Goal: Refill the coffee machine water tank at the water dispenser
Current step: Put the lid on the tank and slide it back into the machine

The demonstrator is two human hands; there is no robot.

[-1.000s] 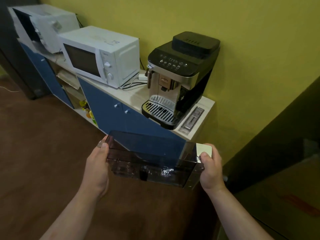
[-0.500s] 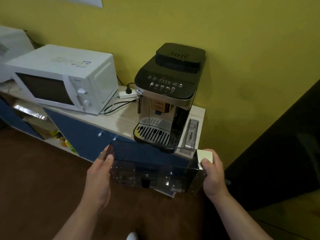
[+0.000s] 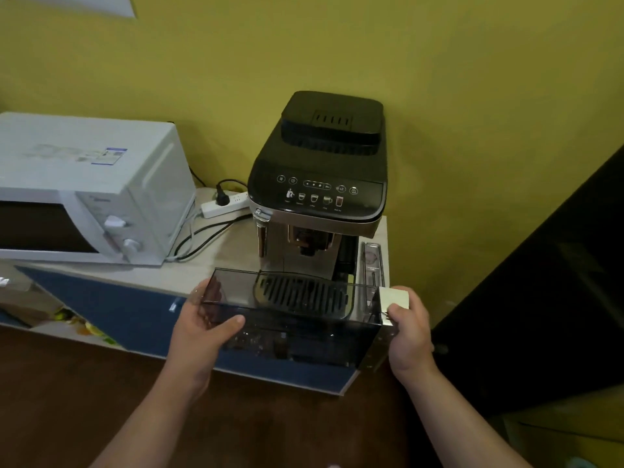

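Smoky see-through plastic is what the long box-shaped water tank [image 3: 297,319] is made of. It is hanging in the air in the lower middle of the frame, just in front of the edge of the pale wooden counter [image 3: 209,261]. It is lying level, with its long side facing the camera.

The left hand [image 3: 199,329] is gripping the tank's left end. The thumb is lying along the front wall, and the fingers are showing through the plastic behind it. The right hand [image 3: 408,329] is gripping the tank's right end, with its fingers curled round the pale end piece there. The picture is not showing how much water is inside.

The black and silver coffee machine [image 3: 320,184] is standing on the counter in the middle of the frame, right behind the tank and against the yellow wall [image 3: 472,96]. The boxy white microwave [image 3: 84,184] is sitting at the left of the frame. The white power strip [image 3: 224,206] is lying between the microwave and the machine. The brown floor [image 3: 67,400] is filling the lower left.
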